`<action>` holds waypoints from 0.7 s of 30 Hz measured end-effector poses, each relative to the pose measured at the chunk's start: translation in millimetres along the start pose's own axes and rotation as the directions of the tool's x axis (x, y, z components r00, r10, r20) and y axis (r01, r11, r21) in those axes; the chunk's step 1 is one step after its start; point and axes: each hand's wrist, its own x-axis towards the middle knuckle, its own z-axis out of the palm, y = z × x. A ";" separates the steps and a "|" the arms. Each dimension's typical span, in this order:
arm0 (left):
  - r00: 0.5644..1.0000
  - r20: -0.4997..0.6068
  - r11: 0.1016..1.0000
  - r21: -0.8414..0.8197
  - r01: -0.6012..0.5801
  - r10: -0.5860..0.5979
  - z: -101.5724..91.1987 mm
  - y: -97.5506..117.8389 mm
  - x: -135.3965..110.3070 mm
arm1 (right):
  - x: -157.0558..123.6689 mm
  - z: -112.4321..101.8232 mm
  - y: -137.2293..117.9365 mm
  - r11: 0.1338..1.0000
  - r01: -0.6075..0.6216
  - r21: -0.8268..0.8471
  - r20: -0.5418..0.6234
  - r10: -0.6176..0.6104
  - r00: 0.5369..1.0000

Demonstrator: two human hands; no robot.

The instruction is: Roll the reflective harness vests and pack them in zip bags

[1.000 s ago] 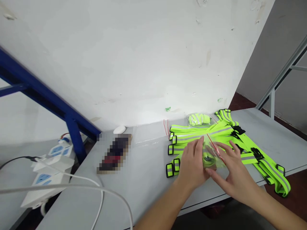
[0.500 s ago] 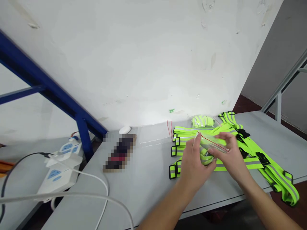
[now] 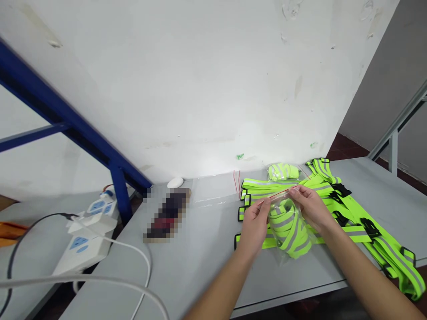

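A clear plastic zip bag [image 3: 289,227] with a red seal line hangs between my hands, holding a rolled neon-yellow reflective strap. My left hand [image 3: 255,220] pinches the bag's top left corner. My right hand [image 3: 308,205] pinches the top right edge along the seal. The bag is upright just above the grey table [image 3: 200,258]. Behind and to the right lies a pile of neon-yellow reflective straps [image 3: 336,200] with black buckles. Another packed bag [image 3: 283,170] sits by the wall.
A blurred dark object [image 3: 167,213] lies on the table left of the straps, with a white oval thing [image 3: 175,182] behind it. Empty clear bags [image 3: 216,191] lie by the wall. White power strips [image 3: 85,231] and cables lie at the left. A blue frame [image 3: 116,182] stands there.
The bag was lying under my hands on the straps; both hands have lifted it, turned it upright and now hold it by its top seal edge. The camera view shifted slightly.
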 end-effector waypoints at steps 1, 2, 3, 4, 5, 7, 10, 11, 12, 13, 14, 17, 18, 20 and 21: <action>0.999 -0.035 0.999 0.044 -0.023 0.025 -0.4 -1.2 0.3 | 0.8 -3.6 0.9 1.000 -0.005 -0.019 -0.014 0.004 1.000; 0.997 -0.061 0.995 0.092 -0.038 0.043 -0.8 -1.9 0.5 | 1.2 -7.4 1.4 0.999 -0.014 -0.037 -0.030 0.013 0.999; 0.995 -0.078 0.990 0.134 -0.045 0.056 -1.1 -2.4 0.6 | 1.0 -11.2 1.4 0.998 -0.024 -0.051 -0.041 0.022 0.999; 0.994 -0.088 0.986 0.163 -0.046 0.061 -1.4 -2.8 0.6 | 0.4 -14.4 0.9 0.998 -0.033 -0.061 -0.046 0.031 0.998; 0.994 -0.094 0.984 0.174 -0.043 0.060 -1.5 -3.2 0.8 | -0.7 -17.0 0.0 0.997 -0.038 -0.071 -0.045 0.034 0.998; 0.993 -0.107 0.990 0.141 -0.024 0.039 -1.2 -4.3 1.3 | -3.4 -19.4 -2.3 0.995 -0.019 -0.098 -0.034 0.015 0.999; 0.996 -0.095 0.999 -0.042 0.001 -0.005 0.7 -7.3 1.9 | -7.0 -18.1 -4.9 0.994 0.037 -0.101 -0.011 -0.039 0.999; 0.998 -0.054 0.994 -0.113 0.008 -0.014 1.6 -8.7 1.8 | -7.7 -17.3 -5.0 0.995 0.054 -0.088 -0.001 -0.054 0.999; 1.000 0.002 0.985 -0.169 0.021 -0.021 2.5 -10.2 1.6 | -8.1 -16.8 -4.7 0.995 0.072 -0.071 0.010 -0.072 0.997; 0.998 0.061 0.979 -0.199 0.040 -0.029 3.4 -12.0 1.3 | -8.3 -16.5 -4.2 0.994 0.095 -0.059 0.018 -0.094 0.995; 0.994 0.107 0.978 -0.199 0.060 -0.039 4.1 -13.8 1.1 | -8.2 -16.7 -3.5 0.991 0.122 -0.052 0.024 -0.121 0.992; 0.991 0.112 0.987 -0.132 0.090 -0.075 4.8 -19.0 0.8 | -7.0 -19.0 -1.6 0.981 0.184 -0.061 0.019 -0.183 0.983; 0.992 0.100 0.989 -0.118 0.087 -0.076 4.6 -20.1 0.9 | -6.6 -20.1 -1.3 0.981 0.182 -0.071 0.016 -0.181 0.983; 0.993 0.097 0.992 -0.105 0.077 -0.067 4.1 -20.8 1.0 | -5.6 -21.9 -1.1 0.987 0.136 -0.089 0.030 -0.134 0.991; 0.993 0.105 0.992 -0.101 0.071 -0.061 4.0 -20.5 0.9 | -5.3 -22.4 -1.1 0.989 0.105 -0.100 0.053 -0.100 0.994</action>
